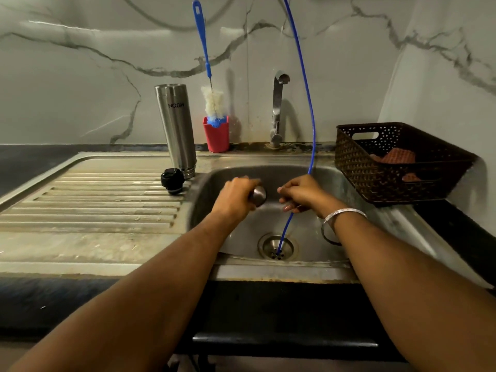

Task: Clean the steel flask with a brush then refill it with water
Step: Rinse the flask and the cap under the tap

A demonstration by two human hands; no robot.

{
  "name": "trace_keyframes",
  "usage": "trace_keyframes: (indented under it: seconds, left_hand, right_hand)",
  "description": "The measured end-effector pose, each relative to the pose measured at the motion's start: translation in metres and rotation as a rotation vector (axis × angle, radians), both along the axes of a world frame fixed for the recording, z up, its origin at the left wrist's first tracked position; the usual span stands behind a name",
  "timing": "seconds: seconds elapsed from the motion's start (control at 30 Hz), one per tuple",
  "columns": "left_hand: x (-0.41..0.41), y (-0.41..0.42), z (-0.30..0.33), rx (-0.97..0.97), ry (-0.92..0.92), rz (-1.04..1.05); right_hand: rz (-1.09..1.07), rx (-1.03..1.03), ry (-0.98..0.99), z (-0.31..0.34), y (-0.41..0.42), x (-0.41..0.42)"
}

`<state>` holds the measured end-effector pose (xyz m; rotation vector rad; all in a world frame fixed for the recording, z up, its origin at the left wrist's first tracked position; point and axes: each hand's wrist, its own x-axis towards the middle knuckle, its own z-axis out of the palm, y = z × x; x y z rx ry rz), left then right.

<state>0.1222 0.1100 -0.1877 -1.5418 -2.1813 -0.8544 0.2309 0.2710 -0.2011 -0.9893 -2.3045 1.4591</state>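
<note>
Marble-veined wall panels are seen behind a steel sink (332, 183) set into a dark tabletop (32, 162). On the ribbed drainboard (94, 200), the steel flask (177, 130) is stood inverted at the basin's left rear corner, with its black stopper (172, 180) just beside its base. A red cup (216, 135) behind it holds the blue-handled bottle brush (213, 103), bristles down. Over the basin, a rounded steel cap (259, 196) is gripped by the curled left hand (236, 196). A thin blue tube (303, 76), which runs down into the drain (277, 247), is pinched by the right hand (300, 193). A tap (277, 108) is mounted at the rear, and a brown perforated basket (397, 162) is placed on the right.
</note>
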Motion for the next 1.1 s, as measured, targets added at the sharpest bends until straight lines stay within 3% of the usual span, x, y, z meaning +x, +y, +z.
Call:
trace_keyframes:
  seconds: [0.1, 0.2, 0.27, 0.37, 0.47, 0.57, 0.8, 0.93, 0.97, 1.0, 1.07, 1.1]
  left_hand:
    - [-0.007, -0.001, -0.003, 0.192, 0.043, 0.041]
    - [-0.011, -0.004, -0.010, -0.104, -0.051, 0.076]
    - [-0.019, -0.006, -0.018, -0.037, -0.086, 0.112]
    - [-0.016, -0.005, -0.015, -0.174, -0.131, 0.061]
    - [-0.018, -0.002, -0.019, -0.036, -0.196, 0.088]
    - [-0.015, -0.006, -0.023, -0.162, -0.356, 0.118]
    - [-0.010, -0.019, -0.014, -0.020, -0.372, 0.127]
    - [0.006, -0.015, 0.013, 0.380, -0.208, -0.009]
    - [0.004, -0.013, 0.014, 0.362, -0.186, -0.017]
    - [-0.002, -0.011, 0.010, 0.216, -0.185, -0.003]
    - [-0.007, -0.012, -0.007, -0.270, -0.179, 0.149]
    - [-0.011, -0.013, -0.016, -0.349, -0.197, 0.206]
  right_hand:
    - [0.026, 0.019, -0.016, 0.002, -0.002, 0.000]
    - [0.015, -0.001, -0.020, 0.002, -0.003, 0.004]
    - [0.033, 0.010, -0.027, 0.003, -0.005, 0.003]
    - [0.026, 0.023, -0.023, 0.003, -0.003, 0.003]
    - [0.035, 0.013, -0.032, 0.003, -0.004, 0.002]
    - [0.054, 0.041, -0.047, 0.001, -0.004, 0.000]
    - [0.122, 0.095, -0.079, 0.000, -0.008, -0.005]
    - [0.157, 0.142, -0.073, 0.001, -0.010, -0.005]
    - [0.162, 0.151, -0.068, 0.002, -0.010, -0.005]
    - [0.159, 0.156, -0.070, 0.003, -0.009, -0.004]
    - [0.153, 0.148, -0.112, 0.003, -0.010, 0.000]
    - [0.160, 0.158, -0.135, 0.003, -0.011, 0.002]
